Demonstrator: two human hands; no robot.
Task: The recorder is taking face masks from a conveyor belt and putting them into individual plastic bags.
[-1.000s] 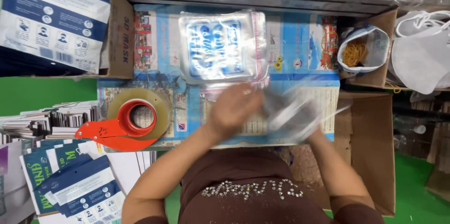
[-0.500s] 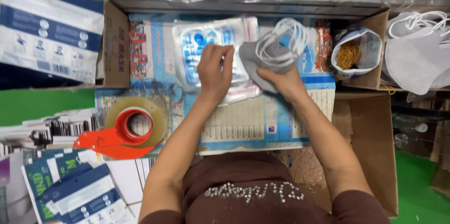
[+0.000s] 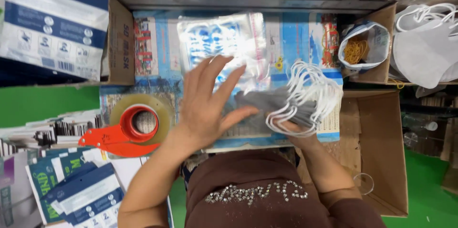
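Here, left hand [image 3: 210,101] splayed, right hand [image 3: 292,130] gripping masks [image 3: 291,101].

The left hand [image 3: 210,108] is smeared by motion, its fingertips soft, and it covers the lower part of the clear plastic bag [image 3: 224,46]. The right hand [image 3: 291,130] is mostly hidden under the stack of grey face masks [image 3: 281,106], so its grip cannot be made out. The tape dispenser [image 3: 129,130] hides part of the surface beneath it. The white masks [image 3: 424,46] are cut off by the right edge, and the blue-and-white packets [image 3: 76,194] run off the bottom edge.
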